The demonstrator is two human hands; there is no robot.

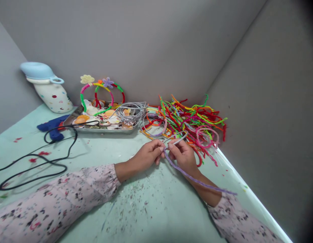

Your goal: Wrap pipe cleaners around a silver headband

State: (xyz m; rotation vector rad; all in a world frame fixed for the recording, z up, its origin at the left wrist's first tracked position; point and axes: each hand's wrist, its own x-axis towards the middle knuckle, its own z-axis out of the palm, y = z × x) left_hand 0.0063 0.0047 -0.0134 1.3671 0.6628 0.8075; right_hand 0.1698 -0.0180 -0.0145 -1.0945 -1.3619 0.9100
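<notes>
Near the middle of the table, my left hand (148,156) pinches one end of a purple pipe cleaner (189,176) between thumb and fingers. The rest of the pipe cleaner trails across my right wrist toward the right sleeve. My right hand (183,156) is closed on a thin grey wire loop (182,135), which sticks up beyond the fingertips. The two hands almost touch where the pipe cleaner meets the wire; whether it is wound round the wire there is hidden by my fingers.
Behind lies a heap of colourful pipe cleaners (181,114). A metal tray (108,131) holds shells, a coil of grey wire (132,112) and flower-topped wrapped hoops (82,98). At left are a blue glue gun (54,125), its black cable (52,162) and a bottle (52,96). Walls border the table.
</notes>
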